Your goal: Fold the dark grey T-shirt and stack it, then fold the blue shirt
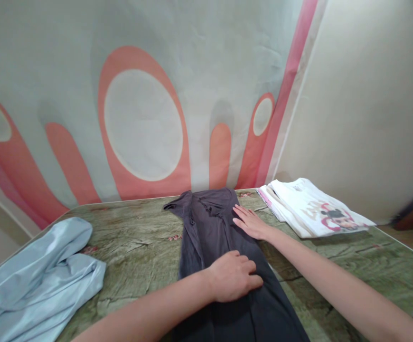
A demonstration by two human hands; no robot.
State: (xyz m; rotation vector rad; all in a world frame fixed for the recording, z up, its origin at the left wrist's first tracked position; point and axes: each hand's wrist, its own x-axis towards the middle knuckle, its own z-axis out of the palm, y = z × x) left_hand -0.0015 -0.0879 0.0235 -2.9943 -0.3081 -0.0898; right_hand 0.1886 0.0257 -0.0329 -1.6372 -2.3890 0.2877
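Observation:
A dark grey garment (pixel 206 223) lies lengthwise down the middle of the green patterned table (pixel 138 247), folded into a long strip. My left hand (pixel 235 278) rests palm down on the middle of it, fingers loosely curled and holding nothing. My right hand (pixel 251 222) lies flat with fingers spread on the garment's far right edge, near its collar end.
A crumpled light blue garment (pixel 39 275) lies at the table's left edge. A stack of folded white shirts (pixel 313 211) with a red and black print sits at the far right corner. A pink and grey patterned wall rises right behind the table.

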